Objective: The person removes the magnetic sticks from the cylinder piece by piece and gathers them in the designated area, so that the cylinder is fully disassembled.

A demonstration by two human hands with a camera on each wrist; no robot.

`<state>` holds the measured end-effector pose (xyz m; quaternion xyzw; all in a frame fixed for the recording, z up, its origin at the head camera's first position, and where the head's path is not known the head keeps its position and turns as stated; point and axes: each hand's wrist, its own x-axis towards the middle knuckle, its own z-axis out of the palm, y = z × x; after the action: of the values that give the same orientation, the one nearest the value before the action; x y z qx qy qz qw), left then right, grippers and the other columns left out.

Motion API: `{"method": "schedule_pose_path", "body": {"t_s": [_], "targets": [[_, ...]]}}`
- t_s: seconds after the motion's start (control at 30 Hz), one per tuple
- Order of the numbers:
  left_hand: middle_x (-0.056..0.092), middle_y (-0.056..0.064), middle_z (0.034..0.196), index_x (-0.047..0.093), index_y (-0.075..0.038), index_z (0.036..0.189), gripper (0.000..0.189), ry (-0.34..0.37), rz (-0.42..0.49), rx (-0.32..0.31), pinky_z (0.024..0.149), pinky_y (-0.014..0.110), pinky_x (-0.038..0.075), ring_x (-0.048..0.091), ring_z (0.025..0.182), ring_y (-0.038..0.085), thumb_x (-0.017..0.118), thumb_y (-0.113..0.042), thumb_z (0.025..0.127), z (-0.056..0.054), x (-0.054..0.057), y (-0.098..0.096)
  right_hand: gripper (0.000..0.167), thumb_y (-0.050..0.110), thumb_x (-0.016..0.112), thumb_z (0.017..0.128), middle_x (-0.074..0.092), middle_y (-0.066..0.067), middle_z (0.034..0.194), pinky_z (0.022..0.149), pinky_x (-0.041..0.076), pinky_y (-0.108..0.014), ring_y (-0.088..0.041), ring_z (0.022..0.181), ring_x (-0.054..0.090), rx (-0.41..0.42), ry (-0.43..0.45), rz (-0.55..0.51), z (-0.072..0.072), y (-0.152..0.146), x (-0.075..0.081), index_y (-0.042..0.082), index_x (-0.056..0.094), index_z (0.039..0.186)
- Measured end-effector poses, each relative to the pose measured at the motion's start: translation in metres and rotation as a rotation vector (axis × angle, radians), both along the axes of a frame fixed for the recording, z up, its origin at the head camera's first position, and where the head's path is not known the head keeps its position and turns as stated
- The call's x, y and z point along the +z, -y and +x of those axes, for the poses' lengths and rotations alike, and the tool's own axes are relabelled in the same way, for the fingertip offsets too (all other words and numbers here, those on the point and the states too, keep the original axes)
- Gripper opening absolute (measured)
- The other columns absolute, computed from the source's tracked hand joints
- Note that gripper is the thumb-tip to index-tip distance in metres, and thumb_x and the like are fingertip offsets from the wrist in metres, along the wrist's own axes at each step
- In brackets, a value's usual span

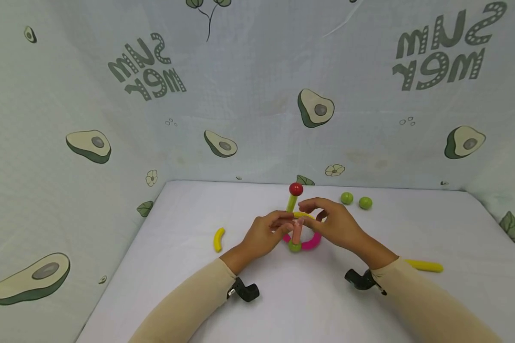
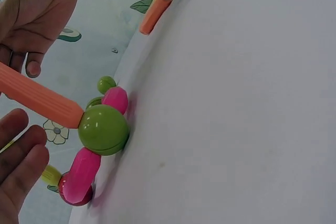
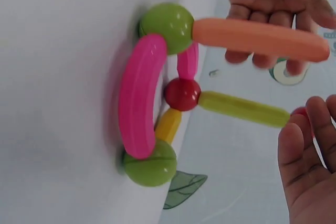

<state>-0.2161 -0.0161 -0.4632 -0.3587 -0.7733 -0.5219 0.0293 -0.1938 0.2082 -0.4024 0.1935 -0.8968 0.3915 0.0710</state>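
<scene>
A toy frame of balls and sticks stands on the white table between my hands. An orange stick (image 3: 260, 39) rises from a green ball (image 2: 104, 129). Pink curved pieces (image 3: 139, 98), a second green ball (image 3: 150, 163), a yellow piece (image 3: 168, 125) and a red ball (image 3: 182, 94) form the base. From that red ball a yellow-green stick (image 3: 244, 108) goes up to another red ball (image 1: 296, 189). My left hand (image 1: 263, 234) is beside the orange stick, fingers loosely bent. My right hand (image 1: 339, 223) hovers on its other side, thumb near its top. Neither visibly grips it.
A yellow curved piece (image 1: 218, 239) lies to the left. Two loose green balls (image 1: 346, 198) sit at the back right. By the right forearm lies a yellow stick (image 1: 425, 266), with an orange stick (image 2: 156, 13) alongside. A printed cloth (image 1: 257, 95) surrounds the table.
</scene>
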Motion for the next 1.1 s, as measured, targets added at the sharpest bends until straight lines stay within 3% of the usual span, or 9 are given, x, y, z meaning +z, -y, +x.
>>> {"method": "schedule_pose_path", "body": {"t_s": [0.17, 0.33, 0.5, 0.67, 0.87, 1.1], "targets": [[0.076, 0.002, 0.106, 0.063, -0.001, 0.127, 0.033, -0.069, -0.023, 0.171, 0.085, 0.028, 0.056, 0.069, 0.096, 0.014, 0.068, -0.021, 0.101, -0.01, 0.003, 0.0, 0.037, 0.016, 0.081, 0.09, 0.071, -0.009, 0.115, 0.086, 0.056, -0.043, -0.029, 0.105, 0.065, -0.072, -0.016, 0.003, -0.014, -0.003, 0.006, 0.005, 0.068, 0.123], [0.07, 0.004, 0.117, 0.063, -0.002, 0.13, 0.039, -0.021, -0.075, 0.26, 0.091, 0.029, 0.055, 0.065, 0.106, 0.015, 0.072, -0.023, 0.099, -0.021, 0.002, -0.006, 0.04, 0.017, 0.08, 0.092, 0.069, -0.015, 0.118, 0.089, 0.056, -0.048, -0.032, 0.108, 0.064, -0.12, -0.036, -0.023, -0.028, -0.005, 0.009, 0.003, 0.065, 0.127], [0.065, 0.005, 0.132, 0.059, -0.003, 0.138, 0.047, 0.039, -0.13, 0.278, 0.1, 0.027, 0.05, 0.062, 0.12, 0.018, 0.074, -0.02, 0.097, -0.03, 0.004, -0.014, 0.048, 0.018, 0.078, 0.093, 0.066, -0.014, 0.129, 0.093, 0.055, -0.049, -0.032, 0.116, 0.063, -0.126, 0.027, -0.034, -0.039, -0.006, 0.01, 0.007, 0.06, 0.136], [0.061, 0.006, 0.141, 0.054, -0.006, 0.145, 0.052, 0.089, -0.167, 0.27, 0.103, 0.028, 0.048, 0.06, 0.126, 0.019, 0.073, -0.016, 0.097, -0.036, 0.005, -0.022, 0.054, 0.015, 0.079, 0.092, 0.067, -0.013, 0.13, 0.092, 0.056, -0.046, -0.032, 0.119, 0.063, -0.093, 0.06, -0.024, -0.045, 0.0, 0.004, 0.009, 0.056, 0.141], [0.063, 0.006, 0.139, 0.053, -0.008, 0.146, 0.049, 0.113, -0.167, 0.259, 0.101, 0.028, 0.049, 0.062, 0.124, 0.017, 0.068, -0.016, 0.101, -0.042, 0.001, -0.028, 0.056, 0.013, 0.079, 0.092, 0.068, -0.013, 0.128, 0.089, 0.058, -0.044, -0.032, 0.116, 0.065, -0.08, 0.074, -0.034, -0.049, 0.007, -0.001, 0.009, 0.055, 0.143], [0.071, 0.006, 0.123, 0.06, -0.007, 0.138, 0.038, 0.118, -0.165, 0.268, 0.096, 0.022, 0.051, 0.067, 0.113, 0.012, 0.066, -0.014, 0.102, -0.045, -0.002, -0.032, 0.057, 0.012, 0.079, 0.092, 0.068, -0.014, 0.127, 0.09, 0.058, -0.042, -0.032, 0.113, 0.067, -0.074, 0.097, -0.071, -0.053, 0.01, -0.001, 0.007, 0.055, 0.143]]}}
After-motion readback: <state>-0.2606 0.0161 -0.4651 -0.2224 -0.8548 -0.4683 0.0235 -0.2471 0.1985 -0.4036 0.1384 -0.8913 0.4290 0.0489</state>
